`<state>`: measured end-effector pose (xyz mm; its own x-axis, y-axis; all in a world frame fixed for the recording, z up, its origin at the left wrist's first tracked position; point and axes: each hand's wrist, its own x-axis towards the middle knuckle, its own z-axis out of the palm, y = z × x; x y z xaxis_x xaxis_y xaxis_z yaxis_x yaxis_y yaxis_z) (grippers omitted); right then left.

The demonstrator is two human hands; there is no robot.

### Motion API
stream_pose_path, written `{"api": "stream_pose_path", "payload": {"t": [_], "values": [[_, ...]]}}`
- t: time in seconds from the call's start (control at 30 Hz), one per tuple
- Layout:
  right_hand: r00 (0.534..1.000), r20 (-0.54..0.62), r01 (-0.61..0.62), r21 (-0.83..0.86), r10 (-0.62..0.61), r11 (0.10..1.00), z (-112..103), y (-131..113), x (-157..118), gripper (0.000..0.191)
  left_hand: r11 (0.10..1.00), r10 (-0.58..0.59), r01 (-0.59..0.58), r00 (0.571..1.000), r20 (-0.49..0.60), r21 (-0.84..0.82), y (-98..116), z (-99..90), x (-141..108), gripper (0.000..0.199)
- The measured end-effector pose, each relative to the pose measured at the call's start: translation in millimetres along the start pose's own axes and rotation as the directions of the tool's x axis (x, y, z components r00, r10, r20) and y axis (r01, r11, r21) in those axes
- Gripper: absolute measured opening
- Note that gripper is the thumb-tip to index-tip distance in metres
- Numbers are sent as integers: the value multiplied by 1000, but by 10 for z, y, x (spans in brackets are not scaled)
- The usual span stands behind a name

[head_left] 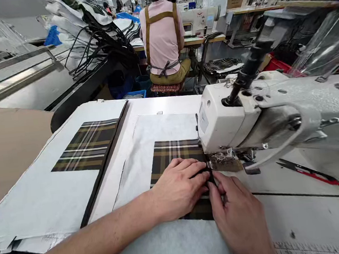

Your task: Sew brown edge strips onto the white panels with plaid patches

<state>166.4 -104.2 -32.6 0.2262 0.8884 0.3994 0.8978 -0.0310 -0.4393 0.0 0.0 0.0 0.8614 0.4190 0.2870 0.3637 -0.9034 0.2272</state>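
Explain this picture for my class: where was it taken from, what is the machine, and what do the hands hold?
The camera sits on the person's head, looking down at their own hands. The white machine is an industrial sewing machine. The left hand and right hand both press a brown plaid fabric panel near the machine, their fingers meeting at its dark edge. A second plaid panel lies on a white sheet; black snips with a red cord lie nearby. Beyond, a co-worker sits at another machine.
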Motion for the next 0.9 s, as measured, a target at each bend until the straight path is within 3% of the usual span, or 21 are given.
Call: {"api": "stream_pose_path", "payload": {"t": [0.5, 0.9], "values": [[999, -50, 10, 1, -9, 1000, -3, -65, 42, 34, 1000, 4, -4, 1000, -30, -6, -17, 13, 30, 33], [1000, -10, -16, 17, 16, 1000, 6, -53, 28, 35, 1000, 10, -10, 999, -49, -10, -30, 25, 49, 31]]}}
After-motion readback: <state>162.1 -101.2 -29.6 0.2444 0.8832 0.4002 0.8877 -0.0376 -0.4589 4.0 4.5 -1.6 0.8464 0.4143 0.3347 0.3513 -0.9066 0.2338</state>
